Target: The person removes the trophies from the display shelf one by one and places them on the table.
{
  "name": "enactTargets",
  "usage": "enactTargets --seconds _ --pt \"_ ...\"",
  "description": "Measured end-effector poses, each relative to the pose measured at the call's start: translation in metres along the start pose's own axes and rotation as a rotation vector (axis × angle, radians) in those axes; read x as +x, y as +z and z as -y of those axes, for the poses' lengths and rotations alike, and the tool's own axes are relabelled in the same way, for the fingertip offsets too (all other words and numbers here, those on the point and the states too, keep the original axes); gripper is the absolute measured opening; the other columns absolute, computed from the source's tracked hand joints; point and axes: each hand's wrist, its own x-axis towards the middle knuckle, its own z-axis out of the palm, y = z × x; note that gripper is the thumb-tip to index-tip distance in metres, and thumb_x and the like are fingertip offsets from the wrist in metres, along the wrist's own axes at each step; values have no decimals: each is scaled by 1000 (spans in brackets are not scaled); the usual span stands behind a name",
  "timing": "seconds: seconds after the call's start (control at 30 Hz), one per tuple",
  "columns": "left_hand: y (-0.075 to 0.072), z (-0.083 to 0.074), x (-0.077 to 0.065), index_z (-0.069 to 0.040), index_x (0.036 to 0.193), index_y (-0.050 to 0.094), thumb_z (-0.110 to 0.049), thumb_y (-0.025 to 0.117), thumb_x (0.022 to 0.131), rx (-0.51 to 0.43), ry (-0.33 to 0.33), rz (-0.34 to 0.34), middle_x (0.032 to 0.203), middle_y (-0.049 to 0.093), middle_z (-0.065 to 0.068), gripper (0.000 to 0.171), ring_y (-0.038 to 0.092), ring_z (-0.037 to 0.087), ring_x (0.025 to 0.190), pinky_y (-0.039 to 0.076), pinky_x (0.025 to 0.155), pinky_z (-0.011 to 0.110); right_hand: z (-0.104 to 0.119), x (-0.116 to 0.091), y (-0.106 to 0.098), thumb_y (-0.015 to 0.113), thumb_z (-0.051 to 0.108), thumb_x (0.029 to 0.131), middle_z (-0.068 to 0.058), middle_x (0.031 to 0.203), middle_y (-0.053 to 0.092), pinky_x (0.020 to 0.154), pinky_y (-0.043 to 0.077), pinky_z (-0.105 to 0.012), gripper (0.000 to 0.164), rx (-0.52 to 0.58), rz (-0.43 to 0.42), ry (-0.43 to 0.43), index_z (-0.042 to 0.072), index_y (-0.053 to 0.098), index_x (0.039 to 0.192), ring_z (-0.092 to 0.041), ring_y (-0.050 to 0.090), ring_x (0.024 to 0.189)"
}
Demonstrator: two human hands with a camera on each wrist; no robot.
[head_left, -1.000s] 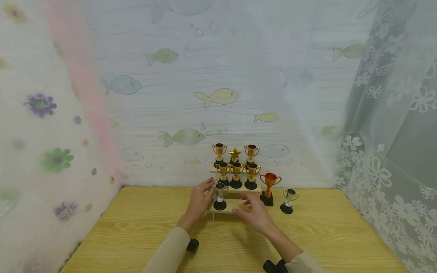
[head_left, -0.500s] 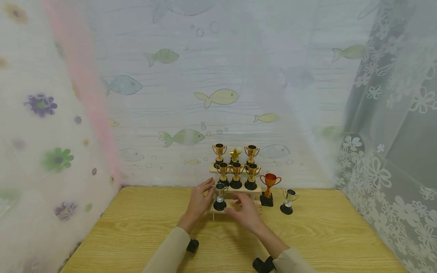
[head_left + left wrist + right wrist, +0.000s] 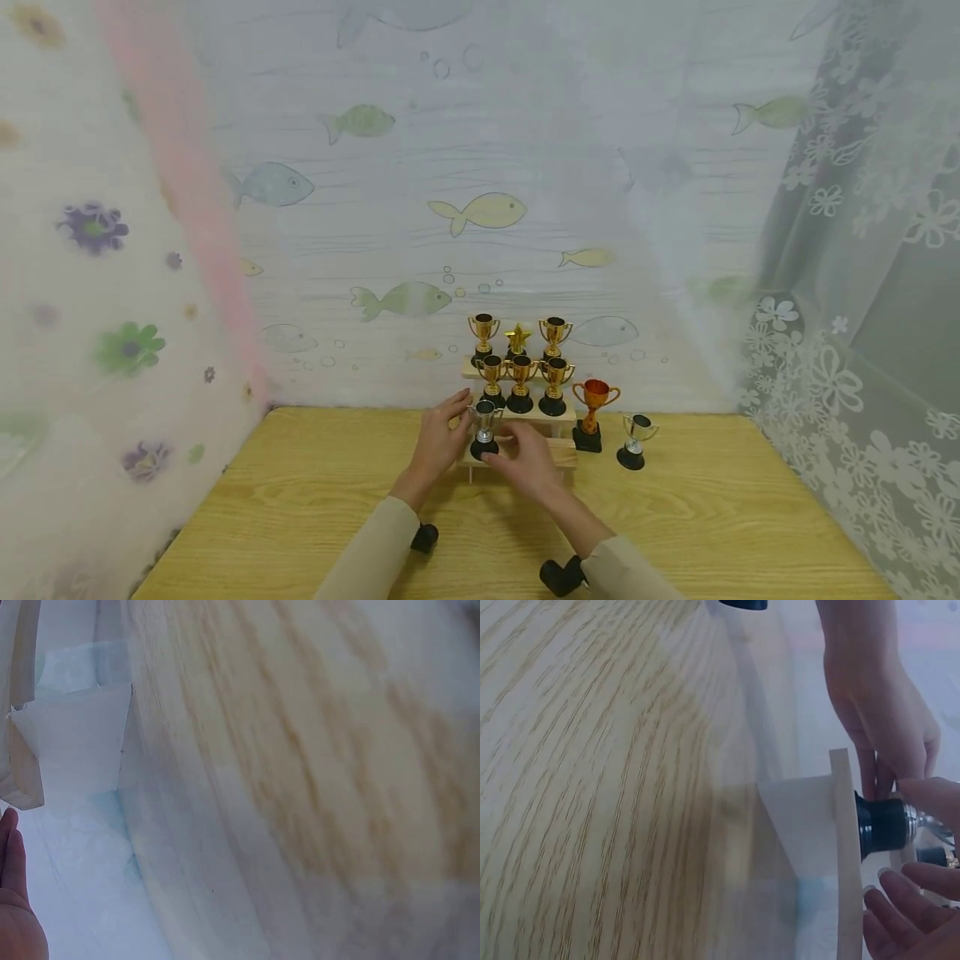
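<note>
A silver trophy cup (image 3: 484, 427) with a black base stands at the left of the low front step of a wooden tiered stand (image 3: 564, 454). My left hand (image 3: 440, 440) is just left of this cup, its fingers extended at the stand's end. In the left wrist view those straight fingers (image 3: 15, 862) touch near the wooden edge. My right hand (image 3: 528, 461) comes from the right, thumb overlapping the cup's base. The right wrist view shows its thumb and loosely bent fingers (image 3: 904, 904) on either side of the black base (image 3: 883, 825), a gap below it.
Several gold trophy cups (image 3: 521, 385) and a gold star trophy (image 3: 517, 337) fill the two higher steps. Right of the stand, an orange-red cup (image 3: 591, 417) and another silver cup (image 3: 633, 442) stand on the wooden table (image 3: 712, 508). A fish-patterned curtain (image 3: 480, 142) hangs behind.
My right hand has moved left along the front step, up to the silver cup. My left hand and all the trophies have stayed in place.
</note>
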Motion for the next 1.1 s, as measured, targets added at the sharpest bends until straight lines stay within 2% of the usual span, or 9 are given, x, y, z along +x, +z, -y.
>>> enactTargets --seconds 0.2,0.47,0.8,1.1 --pt "0 -1 0 4 127 70 -11 65 101 0 2 -3 139 64 14 31 70 32 113 55 97 50 -3 5 9 81 22 88 -18 120 67 92 56 -52 43 7 -22 -3 2 67 123 -39 66 111" --pt "0 -3 -1 5 127 69 -11 65 101 -9 -7 5 140 63 15 31 69 33 115 52 101 52 -4 8 18 83 19 86 -12 109 69 81 54 -43 34 -18 -76 14 4 70 114 -32 66 102" --pt "1 -2 0 4 127 70 -12 65 100 -7 -1 7 139 64 16 31 66 33 120 50 104 51 -7 11 24 84 21 86 -5 103 69 77 54 -39 30 -45 -108 41 8 73 110 -23 64 93" --pt "1 0 0 4 128 69 -12 65 101 -10 -10 7 139 63 16 32 66 34 119 52 102 51 -6 13 26 83 18 86 -6 101 70 72 54 -35 28 -49 -116 31 7 74 111 -21 65 89"
